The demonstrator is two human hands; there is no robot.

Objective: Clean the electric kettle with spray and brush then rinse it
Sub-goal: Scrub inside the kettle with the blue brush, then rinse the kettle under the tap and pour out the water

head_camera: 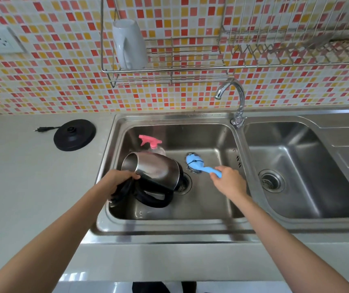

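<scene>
Left grip (116,182) is clutching one shiny round metal kettle (156,168); right grip (228,180) is clutching one blue plastic brush (199,164) in the sink (169,118).

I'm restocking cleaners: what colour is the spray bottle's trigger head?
Pink; the trigger head shows best in the head view, behind the kettle.

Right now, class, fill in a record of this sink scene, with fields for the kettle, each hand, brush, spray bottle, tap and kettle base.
kettle: tilted in the left basin, open mouth up and left
left hand: grips the kettle's black handle end
right hand: holds the brush by its handle
brush: blue, right of the kettle, apart from it
spray bottle: pink trigger, behind the kettle
tap: no water seen running
kettle base: on the counter, plug lying loose
</scene>
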